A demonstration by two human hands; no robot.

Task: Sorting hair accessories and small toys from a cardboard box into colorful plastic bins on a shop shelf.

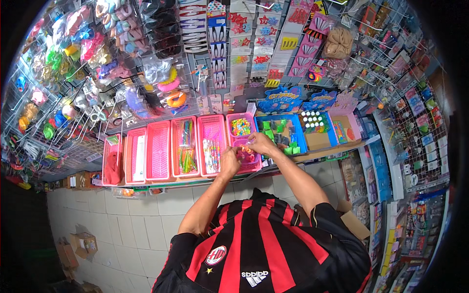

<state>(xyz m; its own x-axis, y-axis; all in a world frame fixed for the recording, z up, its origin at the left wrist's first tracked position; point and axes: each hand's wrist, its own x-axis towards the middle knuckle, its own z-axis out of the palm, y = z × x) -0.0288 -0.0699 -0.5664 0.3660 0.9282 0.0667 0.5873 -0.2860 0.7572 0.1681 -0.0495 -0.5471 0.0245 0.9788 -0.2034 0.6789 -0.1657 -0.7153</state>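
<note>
A small round purple plastic tub (259, 157) with little red and orange pieces (246, 149) inside sits in the front part of a pink plastic basket (258, 167). At the tub's left rim is my left hand (231, 161), fingers bent against the edge. My right hand (261, 143) has its fingertips pinched at the far rim, just above the pieces. Whether those fingertips also touch a piece is hidden. Directly behind, in the same basket, another tub holds many small multicoloured pieces (240, 127).
Pink baskets (158, 150) line the shelf to the left, some holding pens (211, 155) or packets. Blue display boxes (301, 133) stand right of my hands. Metal hooks (99, 110) with hair accessories jut out above. Cardboard boxes (83, 244) sit on the tiled floor (139, 227).
</note>
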